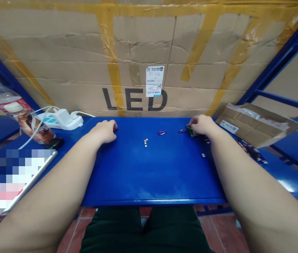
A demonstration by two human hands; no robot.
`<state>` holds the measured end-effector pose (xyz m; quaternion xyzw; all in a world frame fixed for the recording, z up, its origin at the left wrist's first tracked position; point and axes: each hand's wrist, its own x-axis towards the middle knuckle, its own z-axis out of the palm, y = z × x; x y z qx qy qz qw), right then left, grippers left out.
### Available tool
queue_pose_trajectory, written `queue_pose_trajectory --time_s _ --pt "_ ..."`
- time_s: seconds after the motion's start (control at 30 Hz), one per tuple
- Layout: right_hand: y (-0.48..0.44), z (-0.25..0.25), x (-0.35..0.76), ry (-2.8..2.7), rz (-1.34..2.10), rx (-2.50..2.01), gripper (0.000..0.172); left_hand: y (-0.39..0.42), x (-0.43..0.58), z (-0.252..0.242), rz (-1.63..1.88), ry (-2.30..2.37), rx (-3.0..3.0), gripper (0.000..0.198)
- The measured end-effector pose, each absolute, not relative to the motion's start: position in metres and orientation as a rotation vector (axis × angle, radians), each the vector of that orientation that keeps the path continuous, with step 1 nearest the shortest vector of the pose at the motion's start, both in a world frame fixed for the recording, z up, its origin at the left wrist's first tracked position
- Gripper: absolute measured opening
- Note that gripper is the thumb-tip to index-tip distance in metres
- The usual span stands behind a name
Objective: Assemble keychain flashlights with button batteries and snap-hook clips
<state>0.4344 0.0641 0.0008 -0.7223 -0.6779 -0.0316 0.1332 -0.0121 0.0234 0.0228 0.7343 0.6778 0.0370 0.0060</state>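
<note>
My left hand [107, 131] rests at the back left of the blue table, its fingers curled round a small red item [115, 129] that is mostly hidden. At the back right, my right hand [202, 124] reaches down with bent fingers over a cluster of small green and silver pieces [191, 131]. What its fingertips grip is hidden. Just left of that cluster lies a red carabiner [182, 131], and farther left another red carabiner [161, 133]. Several small round silver pieces [145, 142] sit between the hands. One more silver piece [203, 155] lies near my right forearm.
Behind the blue table [149, 175] stands a large cardboard box [135, 45] marked LED. On the left are a tilted bottle [22, 116], a white power strip [71, 122] and a pixelated screen [14, 182]. A smaller carton [256, 123] and dark metallic items [252, 152] are right.
</note>
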Motion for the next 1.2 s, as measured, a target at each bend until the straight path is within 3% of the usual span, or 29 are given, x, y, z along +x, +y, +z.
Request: queue_pose_trajectory --time_s 0.13,0.27,0.37,0.67,1.2 --pt "0.052 0.008 0.409 -2.107 -0.123 -1.713 0.02 0.026 -0.019 0.02 0.164 2.038 2.265 0.043" --pt "0.026 0.016 0.361 -2.336 0.092 -1.16 0.023 0.023 -0.008 0.018 0.185 2.001 2.23 0.059" --pt "0.006 0.014 0.323 -2.544 0.163 -0.935 0.03 0.019 0.007 0.017 0.234 1.848 2.266 0.059" --pt "-0.003 -0.01 0.279 -2.749 0.055 -0.715 0.038 0.009 0.033 0.013 0.488 1.385 2.477 0.042" --pt "-0.004 0.005 0.292 -2.665 0.282 -0.896 0.009 0.002 0.042 0.01 0.667 0.987 2.54 0.021"
